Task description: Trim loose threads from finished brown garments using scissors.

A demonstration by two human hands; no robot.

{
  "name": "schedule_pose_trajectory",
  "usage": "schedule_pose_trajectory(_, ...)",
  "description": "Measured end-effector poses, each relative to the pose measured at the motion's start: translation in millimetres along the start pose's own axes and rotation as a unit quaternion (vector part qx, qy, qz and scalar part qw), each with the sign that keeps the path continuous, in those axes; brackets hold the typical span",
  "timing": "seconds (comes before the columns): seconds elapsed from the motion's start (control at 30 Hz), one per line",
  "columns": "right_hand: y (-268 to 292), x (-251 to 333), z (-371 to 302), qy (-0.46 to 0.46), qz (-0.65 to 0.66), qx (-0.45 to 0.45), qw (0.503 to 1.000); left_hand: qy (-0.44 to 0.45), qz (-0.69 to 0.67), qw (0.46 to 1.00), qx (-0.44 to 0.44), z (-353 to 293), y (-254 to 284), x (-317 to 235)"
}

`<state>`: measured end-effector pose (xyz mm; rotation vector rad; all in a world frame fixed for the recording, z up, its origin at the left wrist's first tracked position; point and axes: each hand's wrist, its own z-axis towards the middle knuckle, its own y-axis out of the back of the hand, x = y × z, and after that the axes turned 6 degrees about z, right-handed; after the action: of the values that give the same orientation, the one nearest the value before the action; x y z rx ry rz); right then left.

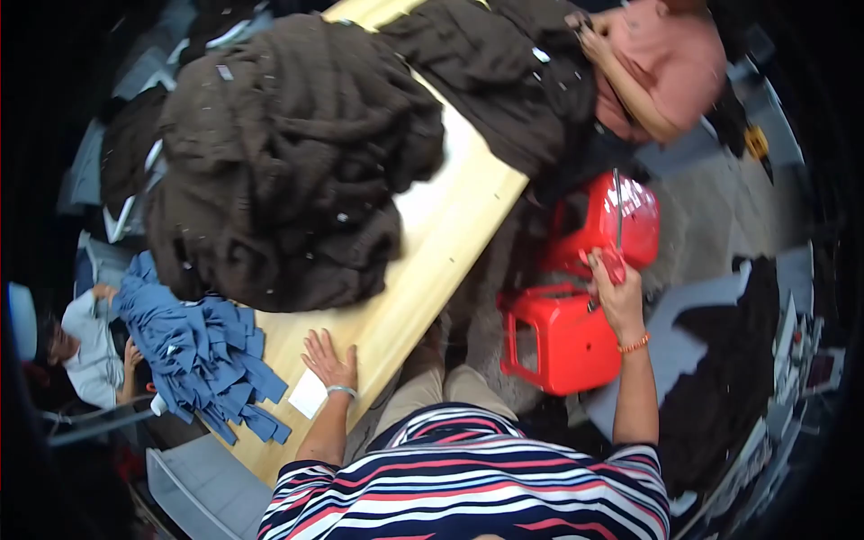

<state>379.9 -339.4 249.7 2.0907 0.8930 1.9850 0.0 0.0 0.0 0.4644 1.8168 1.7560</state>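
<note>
My left hand (329,362) lies flat on the wooden table (468,236), fingers spread and holding nothing. Beside it is a small white sheet of paper (309,393). My right hand (617,290) is closed round the red handle of what looks like a screwdriver (618,211), its long thin metal shaft pointing away from me. Beneath and beyond that hand stand two red plastic stools, a near one (576,346) and a far one (641,214). A large heap of dark brown garments (279,153) covers much of the table beyond my left hand.
Blue cloth pieces (193,346) are piled at the table's left, near a person in white (90,351). A person in a pink shirt (670,63) handles brown garments (499,76) at the far right. Dark cloth (724,378) lies on the right; a grey bin (202,486) stands lower left.
</note>
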Motion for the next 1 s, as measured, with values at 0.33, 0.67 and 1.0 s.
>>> schedule_pose_trajectory(0.33, -77.8, 92.7, 52.1, 0.290, -0.104, 0.091, 0.947, 0.001, -0.091, 0.995, -0.038, 19.0, 14.2, -10.3)
schedule_pose_trajectory(0.67, -198.9, 159.5, 55.3, 0.279, -0.163, 0.344, 0.882, -0.145, -0.759, 0.626, 0.101, 174.3, 186.6, -203.2)
schedule_pose_trajectory(1.0, -187.4, 171.9, 127.8, 0.410, 0.020, 0.283, 0.867, -0.124, -0.720, 0.672, 0.116, 248.8, 264.2, -248.3)
